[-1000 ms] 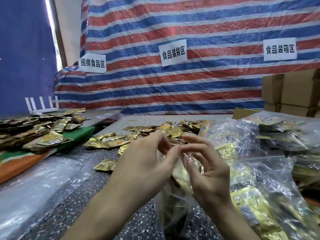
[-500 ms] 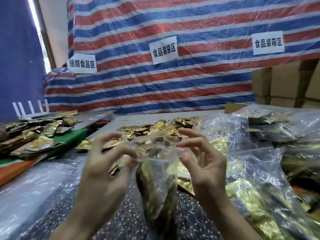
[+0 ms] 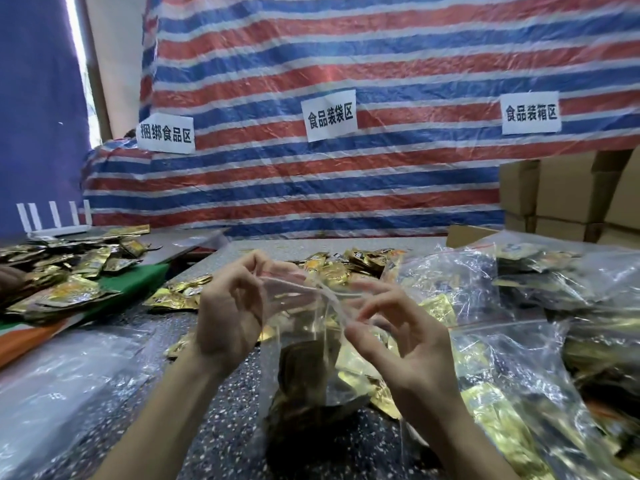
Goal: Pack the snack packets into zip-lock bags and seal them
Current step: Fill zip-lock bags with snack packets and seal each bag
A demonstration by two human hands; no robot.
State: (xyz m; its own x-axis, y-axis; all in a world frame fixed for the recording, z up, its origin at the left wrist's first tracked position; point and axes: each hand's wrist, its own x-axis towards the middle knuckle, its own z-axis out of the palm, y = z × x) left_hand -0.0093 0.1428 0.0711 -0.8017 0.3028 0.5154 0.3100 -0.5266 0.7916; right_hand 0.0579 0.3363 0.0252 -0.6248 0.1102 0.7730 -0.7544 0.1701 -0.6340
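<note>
A clear zip-lock bag (image 3: 308,368) with gold and dark snack packets inside hangs upright between my hands above the speckled table (image 3: 221,403). My left hand (image 3: 228,313) pinches the bag's top edge at its left end. My right hand (image 3: 391,327) pinches the zip strip further right, its other fingers spread. The strip runs slack between them. Loose gold snack packets (image 3: 349,268) lie on the table behind the bag.
Filled zip-lock bags (image 3: 519,306) are piled at the right. Another heap of packets (image 3: 69,271) lies on a green board at the left. Flat empty plastic bags (image 3: 69,375) lie at the near left. Cardboard boxes (image 3: 571,192) stand at the back right.
My hands have moved apart along the bag's top. The bag mouth, bunched between them a second ago, is now stretched out wide.
</note>
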